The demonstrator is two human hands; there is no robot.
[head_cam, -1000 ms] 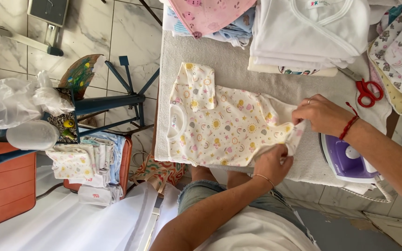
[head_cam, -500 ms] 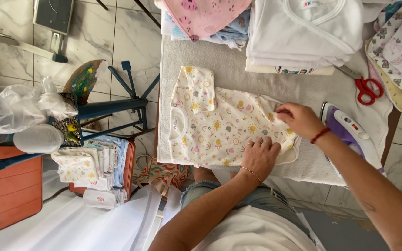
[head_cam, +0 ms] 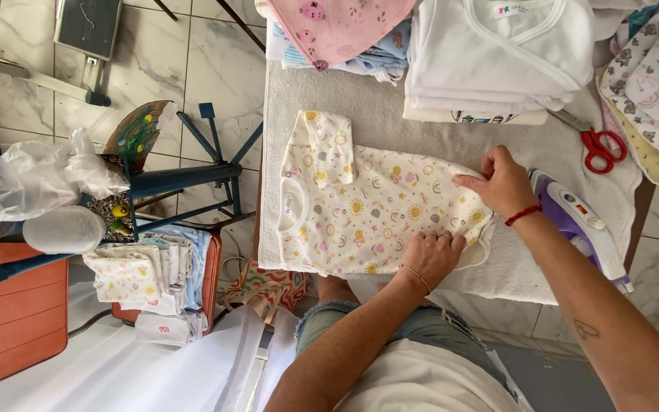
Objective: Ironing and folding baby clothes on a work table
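Both hands flat on baby top, smoothing it on the desk.
Left hand (head_cam: pixel 430 258) spread on the near hem of the top (head_cam: pixel 375 206); right hand (head_cam: pixel 501 181), fingers together, now presses the far edge instead of pinching it as before. Top lies flatter mid-desk (head_cam: pixel 390 99); iron (head_cam: pixel 577 223) just right, scissors (head_cam: pixel 600 146) beyond.

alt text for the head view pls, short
Both hands press flat on a cream baby garment with sun and rainbow prints, spread on a padded board: left hand at its near edge, right hand at its far edge. A purple iron and red scissors lie beside.
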